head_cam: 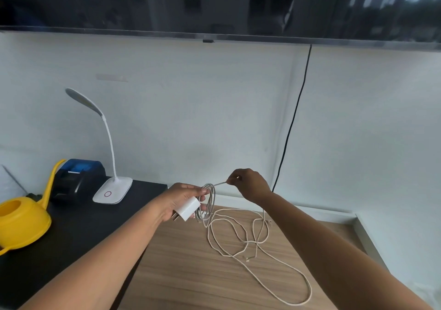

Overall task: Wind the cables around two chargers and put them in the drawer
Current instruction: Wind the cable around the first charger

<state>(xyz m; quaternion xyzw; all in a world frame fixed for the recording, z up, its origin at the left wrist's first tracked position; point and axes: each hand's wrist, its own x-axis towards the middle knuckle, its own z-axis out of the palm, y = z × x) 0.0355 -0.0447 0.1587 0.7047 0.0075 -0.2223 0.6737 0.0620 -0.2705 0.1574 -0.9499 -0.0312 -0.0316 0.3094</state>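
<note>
A wide dark screen (pixel 143 4) is spanning the frame's top. A light wooden surface (pixel 179 274) is filling the lower centre, with a long white braided cable (pixel 208 204) lying looped on it. Mid-frame, the right hand (pixel 250 185) is pinching a taut cable strand, and the left hand (pixel 180 201) is gripping cable coils and a small white square charger (pixel 189 208).

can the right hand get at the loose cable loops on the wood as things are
Probably yes: the right hand pinches the cable above the wooden top, and its loose loops lie uncovered right below, with nothing between.
</note>
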